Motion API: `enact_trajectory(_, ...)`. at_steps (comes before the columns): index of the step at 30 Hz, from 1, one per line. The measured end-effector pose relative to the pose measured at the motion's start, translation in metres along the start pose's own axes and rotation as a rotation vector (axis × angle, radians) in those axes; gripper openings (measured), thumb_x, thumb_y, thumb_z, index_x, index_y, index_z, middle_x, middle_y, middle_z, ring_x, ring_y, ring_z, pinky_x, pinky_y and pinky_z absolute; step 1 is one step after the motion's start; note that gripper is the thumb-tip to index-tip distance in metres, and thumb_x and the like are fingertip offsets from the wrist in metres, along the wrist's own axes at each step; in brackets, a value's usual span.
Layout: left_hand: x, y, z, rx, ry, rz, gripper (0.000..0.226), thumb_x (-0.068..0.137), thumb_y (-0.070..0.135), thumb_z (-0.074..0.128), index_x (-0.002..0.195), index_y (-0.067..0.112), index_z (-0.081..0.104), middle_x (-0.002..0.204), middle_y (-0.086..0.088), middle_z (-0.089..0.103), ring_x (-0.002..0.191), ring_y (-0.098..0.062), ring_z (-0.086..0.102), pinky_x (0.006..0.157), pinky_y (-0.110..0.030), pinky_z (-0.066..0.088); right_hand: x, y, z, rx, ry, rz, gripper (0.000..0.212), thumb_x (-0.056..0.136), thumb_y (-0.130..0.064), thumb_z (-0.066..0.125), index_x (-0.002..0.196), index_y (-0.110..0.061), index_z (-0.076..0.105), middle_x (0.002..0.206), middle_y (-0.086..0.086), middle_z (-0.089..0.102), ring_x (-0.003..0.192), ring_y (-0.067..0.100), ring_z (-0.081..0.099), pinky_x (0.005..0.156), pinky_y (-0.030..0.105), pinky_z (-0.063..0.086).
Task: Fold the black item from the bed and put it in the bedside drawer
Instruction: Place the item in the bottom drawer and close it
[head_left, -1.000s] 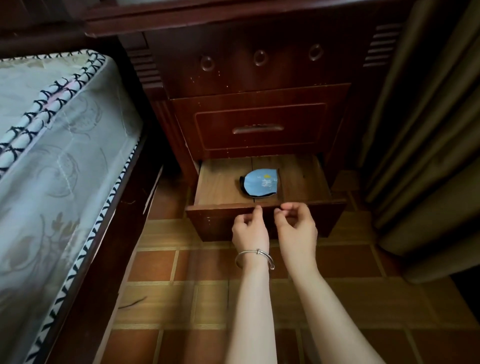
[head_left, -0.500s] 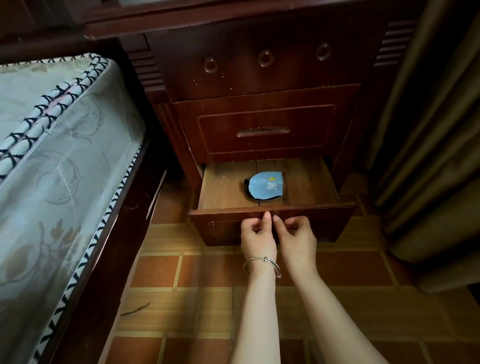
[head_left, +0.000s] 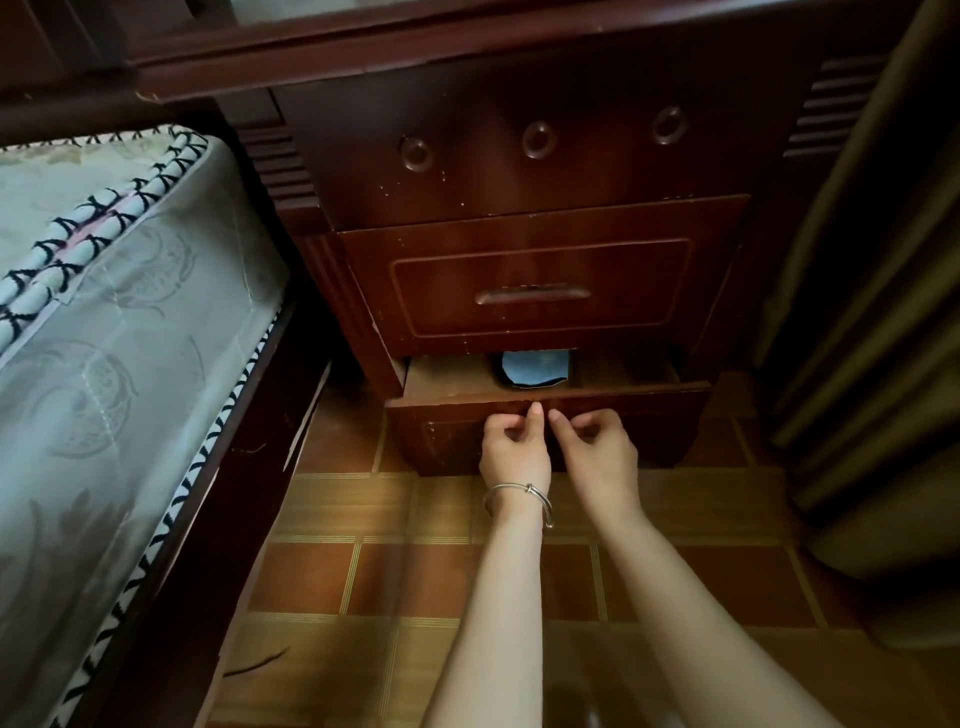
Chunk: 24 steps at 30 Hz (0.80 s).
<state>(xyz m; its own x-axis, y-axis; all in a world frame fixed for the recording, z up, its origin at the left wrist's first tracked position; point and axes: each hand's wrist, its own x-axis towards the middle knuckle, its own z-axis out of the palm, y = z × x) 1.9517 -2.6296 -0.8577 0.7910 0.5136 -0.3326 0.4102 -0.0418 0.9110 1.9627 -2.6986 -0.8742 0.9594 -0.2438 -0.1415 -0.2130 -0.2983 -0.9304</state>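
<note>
The folded item (head_left: 535, 370), light blue on top with a black rim, lies in the middle of the bottom drawer (head_left: 665, 415) of the dark wooden bedside cabinet (head_left: 540, 171). Only a narrow gap of the drawer shows, and the back of the item is hidden under the cabinet. My left hand (head_left: 514, 447), with a silver bangle on its wrist, and my right hand (head_left: 597, 449) are side by side. Their fingers are curled, and their fingertips press on the top edge of the drawer front. Neither hand holds anything.
A closed upper drawer (head_left: 540, 291) with a handle sits right above the gap. The bed's mattress (head_left: 119, 338) and dark frame fill the left side. A heavy curtain (head_left: 872, 312) hangs at the right. Brown tiled floor (head_left: 363, 519) lies under my arms.
The bottom drawer has slid most of the way into the cabinet, covering much of the folded item. Both hands moved forward with the drawer front, fingertips against it.
</note>
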Motion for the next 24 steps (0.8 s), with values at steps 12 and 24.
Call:
enact_trajectory(12, 0.047, 0.009, 0.020, 0.006, 0.015, 0.056, 0.020, 0.085, 0.035, 0.059, 0.083, 0.018, 0.050, 0.102, -0.011, 0.069, 0.091, -0.024, 0.063, 0.076, -0.029, 0.044, 0.045, -0.008, 0.006, -0.061, -0.061, -0.016, 0.035, 0.084, -0.035, 0.066, 0.102, -0.007, 0.057, 0.091, -0.001, 0.059, 0.074, 0.008, 0.052, 0.056, 0.012, 0.036)
enact_trajectory(24, 0.072, 0.016, 0.029, -0.092, 0.000, -0.015, 0.025, 0.092, 0.015, 0.044, 0.070, 0.027, 0.044, 0.099, -0.011, 0.071, 0.099, -0.025, 0.066, 0.090, -0.033, 0.045, 0.067, -0.012, 0.008, -0.088, -0.118, 0.004, 0.023, 0.088, -0.032, 0.061, 0.098, -0.011, 0.059, 0.100, 0.009, 0.068, 0.094, 0.024, 0.065, 0.086, 0.043, 0.054)
